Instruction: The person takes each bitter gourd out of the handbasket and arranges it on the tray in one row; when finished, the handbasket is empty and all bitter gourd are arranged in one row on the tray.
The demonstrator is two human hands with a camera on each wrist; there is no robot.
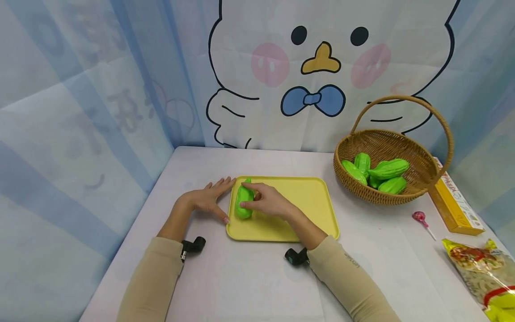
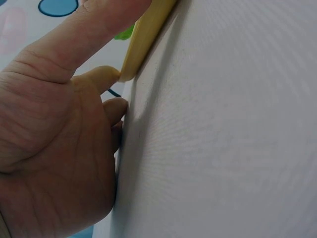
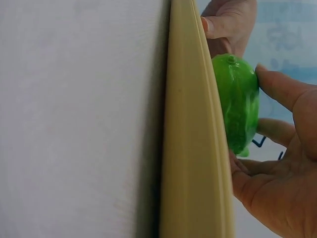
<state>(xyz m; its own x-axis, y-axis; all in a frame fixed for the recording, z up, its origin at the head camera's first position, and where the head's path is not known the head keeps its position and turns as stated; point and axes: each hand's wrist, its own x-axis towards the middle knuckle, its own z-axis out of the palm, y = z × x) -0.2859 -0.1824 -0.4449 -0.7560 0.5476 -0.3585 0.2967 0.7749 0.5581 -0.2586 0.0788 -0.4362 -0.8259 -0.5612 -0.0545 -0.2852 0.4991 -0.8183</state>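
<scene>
A glossy green bitter melon with lengthwise ridges lies near the left end of a yellow tray. My right hand holds it from the right, thumb and index finger set on it; the right wrist view shows the thumb against the bitter melon and other fingers partly behind it. On the tray's left side, my left hand rests with fingers spread, thumb and fingertips at the rim. In the left wrist view the palm of that hand stands beside the tray's edge.
A wicker basket with several more green bitter melons stands at the back right. Beside it lie a yellow box, a pink lollipop and a plastic food bag. A printed curtain hangs behind the table.
</scene>
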